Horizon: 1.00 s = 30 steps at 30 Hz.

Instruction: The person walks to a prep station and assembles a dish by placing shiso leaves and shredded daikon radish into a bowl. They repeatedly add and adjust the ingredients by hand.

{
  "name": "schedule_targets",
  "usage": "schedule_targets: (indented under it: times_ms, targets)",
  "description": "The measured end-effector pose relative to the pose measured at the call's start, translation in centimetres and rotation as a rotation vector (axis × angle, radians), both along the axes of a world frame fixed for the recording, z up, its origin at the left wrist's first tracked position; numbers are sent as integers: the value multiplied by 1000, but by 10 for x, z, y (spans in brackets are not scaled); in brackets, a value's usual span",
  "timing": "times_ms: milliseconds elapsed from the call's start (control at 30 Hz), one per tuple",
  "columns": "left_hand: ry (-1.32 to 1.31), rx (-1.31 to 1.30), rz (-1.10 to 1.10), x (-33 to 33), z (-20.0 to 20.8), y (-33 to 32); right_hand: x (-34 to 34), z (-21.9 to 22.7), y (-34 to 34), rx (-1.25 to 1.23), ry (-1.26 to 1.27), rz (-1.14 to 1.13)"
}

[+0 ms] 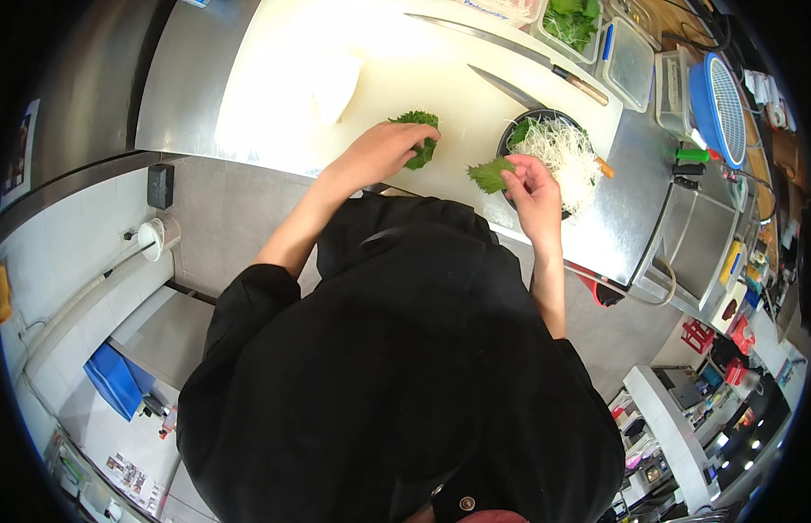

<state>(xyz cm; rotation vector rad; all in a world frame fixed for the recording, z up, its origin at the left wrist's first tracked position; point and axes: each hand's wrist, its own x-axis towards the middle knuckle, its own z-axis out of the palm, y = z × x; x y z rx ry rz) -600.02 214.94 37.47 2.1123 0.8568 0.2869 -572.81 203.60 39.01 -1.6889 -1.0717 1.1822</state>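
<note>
My right hand point(536, 193) pinches a green, jagged-edged shiso leaf point(488, 176) by its edge, just left of a dark bowl point(507, 139). Fine white shreds, like shredded radish point(558, 157), heap up in that bowl, with a bit of green leaf at its far left side. To the left, my left hand point(379, 155) curls its fingers over a small stack of shiso leaves point(416, 119) near the front of the white cutting board point(449, 131). The fingertips and the underside of that stack are partly hidden.
Behind the bowl lie a long knife point(484, 37) and a second knife blade point(501, 84). A tub of green leaves point(573, 22), a clear lid point(627, 63) and a blue basket point(719, 109) stand at the back right. A white object point(340, 87) sits on the board's left, washed out by glare.
</note>
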Motion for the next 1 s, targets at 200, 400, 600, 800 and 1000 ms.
schedule_targets:
  times_ms: [200,400,600,800,1000]
  targets:
    - [-105,360,69,16,-33,12,-21,-7,22,140,-246,29]
    - [-167,253,572,-15,-44,-4,-56,3,64,794,-644,419]
    - [-294,-212,700,-35,-70,-16,-60,-45,49,691,-719,650]
    - [-125,104,579,-7,-59,-17,-27,-34,8,431,-520,269]
    - [328,197,561,30,-45,-10,-19,-28,-18,170,-290,198]
